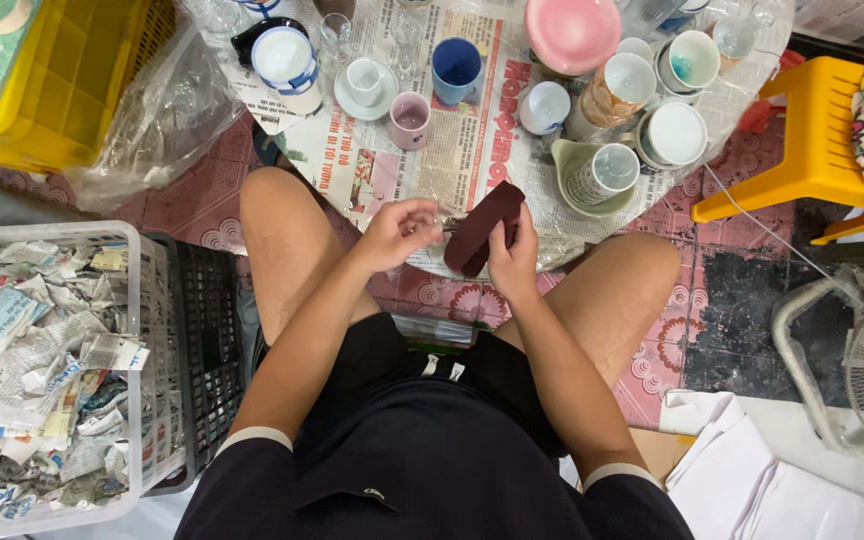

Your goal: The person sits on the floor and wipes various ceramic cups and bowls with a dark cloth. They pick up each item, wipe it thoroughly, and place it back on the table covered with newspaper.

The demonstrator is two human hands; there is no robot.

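Both hands, left [399, 232] and right [512, 258], closed around a dark maroon cloth [484, 226].

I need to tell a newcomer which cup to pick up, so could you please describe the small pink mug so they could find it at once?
Start at the newspaper-covered table crowded with cups, in front of the seated person's knees. On its near left part, between the white cup on a saucer and the tall blue mug, stands the small pink mug. It is the only pale pink, straight-sided cup there; the other pink piece is a wide bowl.
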